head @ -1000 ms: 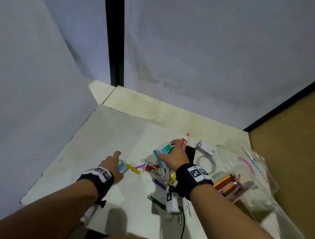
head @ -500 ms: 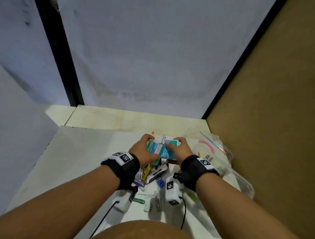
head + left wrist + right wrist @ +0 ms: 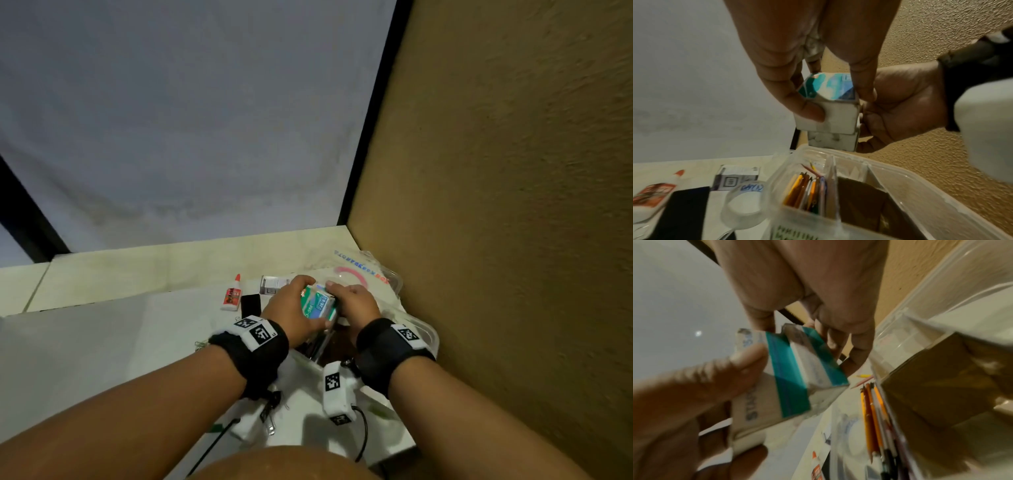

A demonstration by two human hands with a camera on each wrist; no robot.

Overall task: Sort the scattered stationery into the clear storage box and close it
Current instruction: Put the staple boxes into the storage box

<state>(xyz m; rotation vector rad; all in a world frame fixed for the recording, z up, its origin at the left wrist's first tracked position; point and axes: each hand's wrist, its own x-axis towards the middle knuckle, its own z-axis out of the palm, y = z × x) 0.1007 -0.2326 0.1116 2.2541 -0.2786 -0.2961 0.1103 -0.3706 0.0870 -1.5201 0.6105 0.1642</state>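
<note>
Two small teal-and-white staple boxes [image 3: 318,305] are pressed together between both hands, just above the clear storage box [image 3: 428,337]. My left hand [image 3: 291,308] pinches the upper one [image 3: 830,104] between thumb and fingers. My right hand [image 3: 356,305] grips the pair [image 3: 797,373] from the other side. In the left wrist view the storage box [image 3: 900,172] stands open with pencils [image 3: 807,191] in one compartment and a dark compartment beside them. The clear lid [image 3: 376,270] lies behind the hands.
On the white table left of the box lie a glue bottle [image 3: 233,294], a black flat item [image 3: 250,305], a small grey box [image 3: 272,284] and a clear tape roll [image 3: 744,206]. A brown wall [image 3: 513,205] stands close on the right. Clips lie near my wrists.
A second ago each hand took a staple box from the scattered pile. The hands have since come together and carried both boxes right, over the storage box.
</note>
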